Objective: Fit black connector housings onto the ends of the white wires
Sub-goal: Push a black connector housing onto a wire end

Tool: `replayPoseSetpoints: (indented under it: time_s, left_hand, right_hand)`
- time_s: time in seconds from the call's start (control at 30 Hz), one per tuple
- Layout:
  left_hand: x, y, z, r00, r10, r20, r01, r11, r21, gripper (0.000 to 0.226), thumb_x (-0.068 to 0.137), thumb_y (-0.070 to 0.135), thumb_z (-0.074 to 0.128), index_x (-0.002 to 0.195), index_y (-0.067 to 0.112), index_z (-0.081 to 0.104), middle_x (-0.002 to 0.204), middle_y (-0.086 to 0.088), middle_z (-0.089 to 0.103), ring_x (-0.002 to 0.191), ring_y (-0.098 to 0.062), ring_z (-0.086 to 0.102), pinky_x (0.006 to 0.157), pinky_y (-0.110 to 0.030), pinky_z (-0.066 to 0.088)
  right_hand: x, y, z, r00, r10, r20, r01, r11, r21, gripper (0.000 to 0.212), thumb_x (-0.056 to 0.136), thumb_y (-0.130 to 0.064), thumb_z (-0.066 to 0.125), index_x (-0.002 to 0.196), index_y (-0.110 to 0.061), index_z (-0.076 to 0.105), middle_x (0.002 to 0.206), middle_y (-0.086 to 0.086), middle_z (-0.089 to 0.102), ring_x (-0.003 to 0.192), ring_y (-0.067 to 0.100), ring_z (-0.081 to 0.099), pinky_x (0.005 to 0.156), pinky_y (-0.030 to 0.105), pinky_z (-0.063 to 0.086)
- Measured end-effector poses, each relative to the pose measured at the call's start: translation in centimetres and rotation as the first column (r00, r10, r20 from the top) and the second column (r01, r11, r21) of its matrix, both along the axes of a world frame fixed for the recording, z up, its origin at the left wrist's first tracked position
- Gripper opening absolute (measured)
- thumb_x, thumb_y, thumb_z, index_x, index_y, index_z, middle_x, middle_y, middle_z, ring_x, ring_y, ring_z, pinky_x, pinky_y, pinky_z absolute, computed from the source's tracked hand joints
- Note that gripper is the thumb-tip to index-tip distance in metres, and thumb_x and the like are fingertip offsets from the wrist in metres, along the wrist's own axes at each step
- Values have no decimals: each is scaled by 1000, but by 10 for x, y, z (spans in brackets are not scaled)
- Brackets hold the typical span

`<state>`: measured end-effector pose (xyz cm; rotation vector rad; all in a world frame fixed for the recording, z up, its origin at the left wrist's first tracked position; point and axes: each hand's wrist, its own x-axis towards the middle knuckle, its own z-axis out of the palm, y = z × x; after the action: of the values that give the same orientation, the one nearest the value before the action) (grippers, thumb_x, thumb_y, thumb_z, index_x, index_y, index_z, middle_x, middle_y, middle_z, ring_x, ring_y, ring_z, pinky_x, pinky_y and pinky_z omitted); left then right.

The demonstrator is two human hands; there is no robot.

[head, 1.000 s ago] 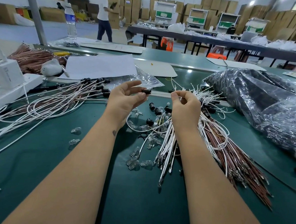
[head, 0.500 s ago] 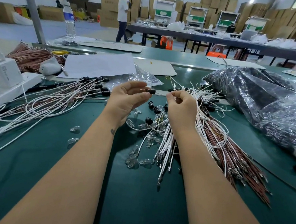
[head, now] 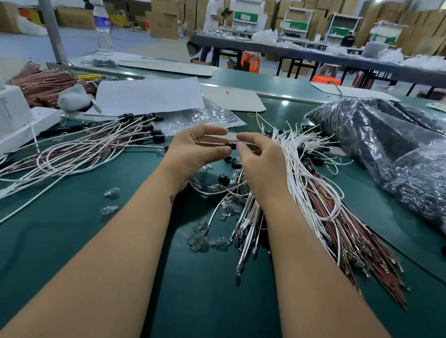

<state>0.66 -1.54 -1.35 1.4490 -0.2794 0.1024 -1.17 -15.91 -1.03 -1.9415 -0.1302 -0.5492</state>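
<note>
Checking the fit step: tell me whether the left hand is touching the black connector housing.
Touching. The head view shows the left hand with its fingers pinching the black connector housing, no gap between them; the right hand meets it from the other side.

A dark green desk carries a heap of white wires over brown leads at right, finished wires with black connector housings at left, loose clear bulbs, paper sheets, a white device and a bulging plastic bag.
</note>
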Motion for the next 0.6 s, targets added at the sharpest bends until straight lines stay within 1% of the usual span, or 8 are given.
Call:
replayPoseSetpoints:
  time_s: [0.13,0.23,0.33,0.4,0.47,0.5,0.53,0.6]
  left_hand:
    - [1,-3,-1,999,1,-32,-3,999,-53,21,88,-6,62,93,13,70,84,-6,75,80,-17,72,72,-20,56]
    - [2,-3,1,970,240,35,-239,971,-27,22,89,-6,59,85,12,70,77,-1,73,73,-14,70,70,-19,55]
    - [4,8,3,795,598,100,-605,793,71,21,91,-2,57,89,13,70,82,0,70,78,-18,68,70,-30,58]
    - [3,15,2,662,726,187,-744,606,282,27,89,-1,55,101,17,71,98,1,70,90,-19,65,78,-35,54]
    - [2,15,-1,600,685,413,-783,399,476,47,81,-7,52,111,26,69,126,5,62,118,-22,52,98,-38,39]
    - [1,11,-1,601,602,526,-792,360,494,52,79,-8,52,113,28,68,133,7,58,128,-23,43,105,-41,28]
    - [-1,6,0,617,495,612,-787,374,491,51,79,-7,54,114,27,68,133,8,58,131,-22,40,107,-40,22]
    - [-2,-6,2,681,255,687,-709,466,529,36,87,2,56,114,21,69,120,3,67,122,-22,51,106,-36,27]
  right_hand:
    - [-2,2,1,999,-33,27,36,987,-155,14,91,-16,63,101,-19,71,83,-6,65,78,15,63,76,35,54]
    - [-2,1,0,993,-102,52,112,958,-263,14,92,-16,61,104,-15,69,94,0,68,87,18,61,84,40,51]
    - [-1,-2,-1,970,-223,98,243,888,-389,16,95,-20,57,107,-17,67,100,-1,67,96,19,57,88,33,38]
    - [-1,-3,-1,966,-238,105,260,865,-429,16,96,-18,56,108,-16,66,102,-1,67,97,18,57,85,30,33]
    - [-2,-1,-1,972,-209,108,235,881,-412,14,96,-14,56,107,-12,64,101,2,67,94,19,58,87,32,42]
    - [-3,0,0,975,-194,110,222,887,-405,14,96,-13,55,106,-11,64,100,3,66,92,19,58,87,34,45]
    - [-4,1,0,978,-177,109,207,890,-406,14,96,-12,55,107,-10,63,100,3,66,92,19,58,86,35,47]
    - [-4,3,1,986,-136,99,165,895,-414,14,96,-13,54,107,-11,62,101,4,65,91,18,57,82,35,47]
